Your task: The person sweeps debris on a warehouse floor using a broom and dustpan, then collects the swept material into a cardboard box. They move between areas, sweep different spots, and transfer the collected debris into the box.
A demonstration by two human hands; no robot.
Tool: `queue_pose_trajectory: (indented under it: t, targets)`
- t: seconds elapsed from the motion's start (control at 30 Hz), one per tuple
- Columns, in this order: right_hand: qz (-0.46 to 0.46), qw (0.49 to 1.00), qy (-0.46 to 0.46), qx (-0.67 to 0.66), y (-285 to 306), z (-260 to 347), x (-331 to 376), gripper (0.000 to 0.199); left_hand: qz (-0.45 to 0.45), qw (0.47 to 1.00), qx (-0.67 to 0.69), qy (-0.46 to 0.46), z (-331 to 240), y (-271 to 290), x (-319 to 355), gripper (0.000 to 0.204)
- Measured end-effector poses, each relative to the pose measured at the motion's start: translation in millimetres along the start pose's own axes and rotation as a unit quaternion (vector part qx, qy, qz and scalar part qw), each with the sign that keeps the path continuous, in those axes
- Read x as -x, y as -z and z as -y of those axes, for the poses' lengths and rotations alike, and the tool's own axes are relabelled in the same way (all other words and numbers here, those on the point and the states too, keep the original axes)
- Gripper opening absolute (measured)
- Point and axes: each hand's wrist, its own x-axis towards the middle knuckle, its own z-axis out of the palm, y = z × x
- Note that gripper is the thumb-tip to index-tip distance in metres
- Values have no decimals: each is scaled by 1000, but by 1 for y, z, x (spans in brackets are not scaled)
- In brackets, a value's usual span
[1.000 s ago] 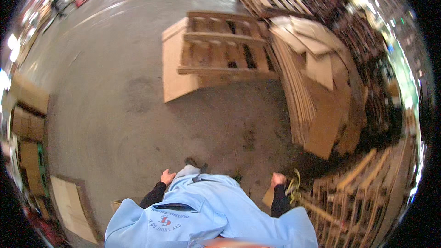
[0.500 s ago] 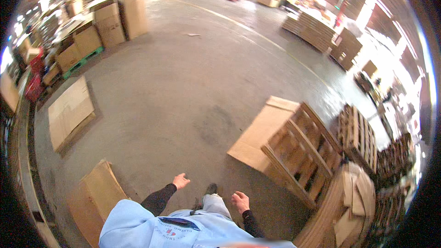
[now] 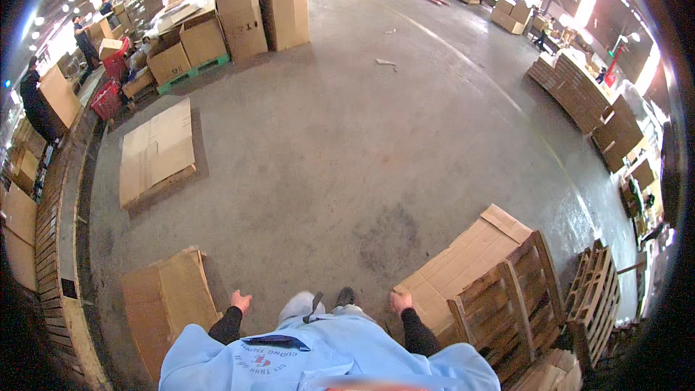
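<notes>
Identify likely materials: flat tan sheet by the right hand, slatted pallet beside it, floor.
Sheet: likely cardboard, matt tan, going by the crease and flap-like end; can't confirm corrugation.
Pallet: looks like rough, unfinished wood, from the uneven brown boards.
Floor: probably concrete, fairly smooth with some sheen, given the grey, stained surface and bright reflections at right.

Brown cardboard piece (image 3: pixel 163 300), creased, on floor (image 3: pixel 304 152), lower left. Paler cardboard sheet (image 3: pixel 463 257), crease across far end, slanting out beside wooden pallet (image 3: pixel 512 304), lower right.
</notes>
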Motion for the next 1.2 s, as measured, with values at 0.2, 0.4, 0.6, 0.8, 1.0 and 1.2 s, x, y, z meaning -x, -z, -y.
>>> queue_pose_trajectory:
  t: [0.2,0.4,0.6,0.8,1.0,1.2]
  targets:
    - [27,960,88,266,-90,179,-92,41,48,990,130,30,-95,-56,-2,65]
    - [12,955,101,277,-165,250,-161,33,58,994,78,51,-163,-87,-81,69]
    - [142,913,39,379,-199,319,-197,32,74,985,152,33,-203,-25,-234,72]
    - [103,959,-62,257,-255,398,-258,30,-37,996,82,-15,-330,90,-349,71]
    - [92,953,-76,279,-332,460,-342,27,35,993,100,-57,-408,101,-427,75]
    - [196,923,-143,298,-442,513,-469,19,-54,997,26,-41,-421,104,-464,74]
